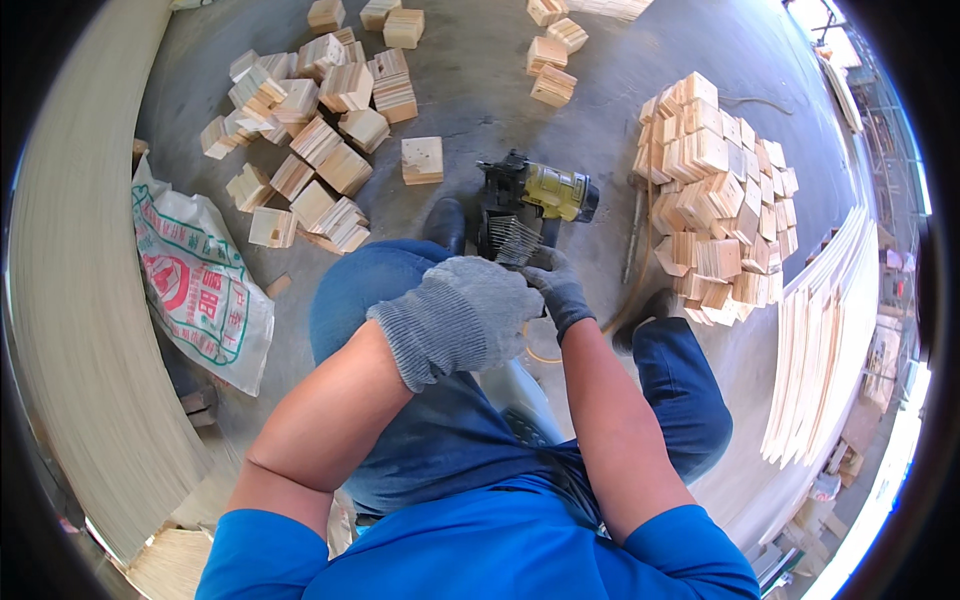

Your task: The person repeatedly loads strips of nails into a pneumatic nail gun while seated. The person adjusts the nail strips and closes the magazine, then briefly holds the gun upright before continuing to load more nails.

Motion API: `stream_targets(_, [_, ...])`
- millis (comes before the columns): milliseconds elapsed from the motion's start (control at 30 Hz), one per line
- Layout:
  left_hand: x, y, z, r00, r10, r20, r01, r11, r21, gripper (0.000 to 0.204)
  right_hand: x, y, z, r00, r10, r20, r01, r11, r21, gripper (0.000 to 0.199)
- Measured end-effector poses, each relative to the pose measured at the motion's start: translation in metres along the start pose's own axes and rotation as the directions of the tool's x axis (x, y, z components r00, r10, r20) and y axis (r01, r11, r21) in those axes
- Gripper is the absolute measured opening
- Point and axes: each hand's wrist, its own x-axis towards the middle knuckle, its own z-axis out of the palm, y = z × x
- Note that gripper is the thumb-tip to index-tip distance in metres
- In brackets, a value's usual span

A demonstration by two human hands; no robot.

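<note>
My gloved left hand (pixel 462 315) and right hand (pixel 556 288) both close around the nail gun (pixel 530 205) above the floor (pixel 480 90).

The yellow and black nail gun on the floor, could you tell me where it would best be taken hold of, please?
Probably by the black handle at the near side of the nail gun, coming from the person's side, where the gloved right hand is already reaching. The yellow body points away to the right, and the coil of nails faces the gloved left hand, so the near end seems the safest grip.

Knit grey cloth gloves (pixel 462 315), pale rough-sawn wood blocks (pixel 715 190), matt concrete floor (pixel 480 90), glossy yellow-black plastic nailer (pixel 535 200).
</note>
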Motion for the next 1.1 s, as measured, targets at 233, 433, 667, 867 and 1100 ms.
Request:
stream_targets(233, [-0.001, 0.005, -0.002, 0.995, 0.067, -0.077, -0.064, 0.997, 0.041, 0.021, 0.007, 0.01, -0.006, 1.0, -0.018, -0.006, 0.018, 1.0, -0.003, 0.058])
stream_targets(433, [-0.008, -0.002, 0.009, 0.99, 0.052, -0.134, -0.046, 0.998, 0.051, 0.019, -0.002, -0.005, 0.007, 0.998, 0.069, 0.012, -0.069, 0.993, 0.098, 0.063])
stream_targets(667, [-0.007, 0.004, 0.004, 0.985, 0.142, -0.094, -0.135, 0.988, 0.077, 0.023, 0.021, 0.031, -0.012, 1.0, 0.008, -0.003, -0.008, 1.0, 0.021, 0.069])
stream_targets(867, [-0.01, 0.001, 0.007, 0.98, 0.176, -0.092, -0.175, 0.984, 0.018, 0.021, -0.014, -0.033, 0.015, 0.983, 0.182, -0.018, -0.182, 0.983, 0.018, 0.068])
stream_targets(1100, [0.002, 0.013, 0.009, 0.996, 0.082, 0.025, -0.081, 0.996, -0.036, 0.027, -0.034, -0.08, 0.03, 0.971, 0.23, -0.063, -0.235, 0.966, -0.104, 0.067])
